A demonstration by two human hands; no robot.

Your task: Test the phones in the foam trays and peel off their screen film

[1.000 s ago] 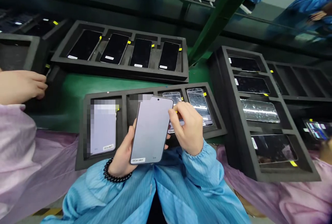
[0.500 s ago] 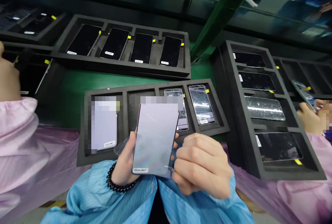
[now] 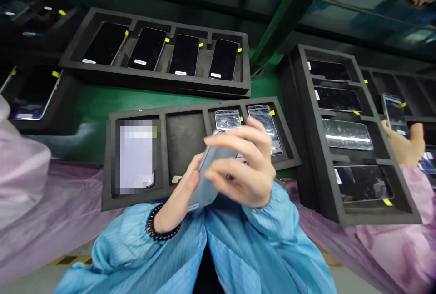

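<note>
Both my hands hold one grey phone (image 3: 208, 180) over the near foam tray (image 3: 112, 198). My left hand (image 3: 179, 201), with a black bead bracelet at the wrist, grips the phone's lower left edge from below. My right hand (image 3: 243, 166) lies across the phone's face, fingers spread over its top and right side, hiding most of it. The phone is tilted edge-on toward me. The tray's second slot (image 3: 184, 144), right behind the phone, holds no phone. Another phone with its screen lit (image 3: 136, 157) lies in the first slot. Two film-covered phones (image 3: 264, 121) lie in the right slots.
A far foam tray (image 3: 156, 85) holds several dark phones. A tall foam tray (image 3: 374, 207) at the right holds more phones. A co-worker's hand (image 3: 403, 146) at the right holds a phone. A pink sleeve (image 3: 20, 171) is at the left. A green beam (image 3: 289, 12) crosses overhead.
My right hand rose from the phone's lower right edge to lie across its face. The phone turned from flat, screen up, to edge-on. The clear film seen by it is gone from view.
</note>
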